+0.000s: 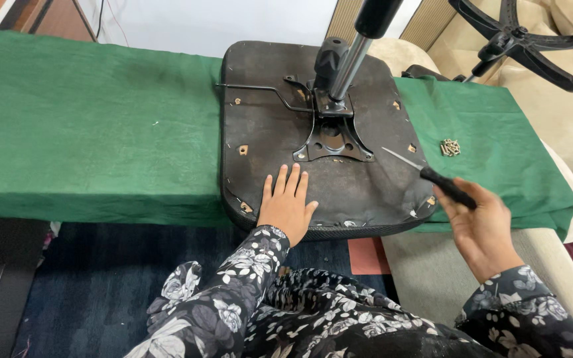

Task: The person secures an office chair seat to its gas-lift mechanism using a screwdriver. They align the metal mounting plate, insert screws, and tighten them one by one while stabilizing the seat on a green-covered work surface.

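1. Spreading under both hands and well out to the left: one green cloth (pixel 87 132) over a bench.
2. Lying upside down on it, directly under the left hand (pixel 288 205): one black seat (pixel 266 132), near edge overhanging toward the body.
3. Standing far beyond the right hand (pixel 482 222), up and to the right: one black star base (pixel 532 46), only partly in view, arms not countable.
4. Rising ahead of the left fingertips, tilted toward the right: one steel column (pixel 353 56) with a black collar.
5. Sitting at the column's foot, just beyond the left hand: one black plate (pixel 333 136), with one thin lever (pixel 253 87) running left from it.
6. Pressing flat, fingers spread and open, on the seat's near part: left hand, gripping nothing.
7. Curled closed around a black handle, off the seat's right corner: right hand.
8. Pointing up-left from that hand, tip over the seat, touching no screw: one screwdriver (pixel 432 176).
9. Heaped on the cloth beyond the right hand: one pile of screws (pixel 450 147), too small to count.
10. Judged step: seat steadied, tool readied, not yet engaged. Meeting a plate screw would call for swinging the tip left and squaring it to the head.
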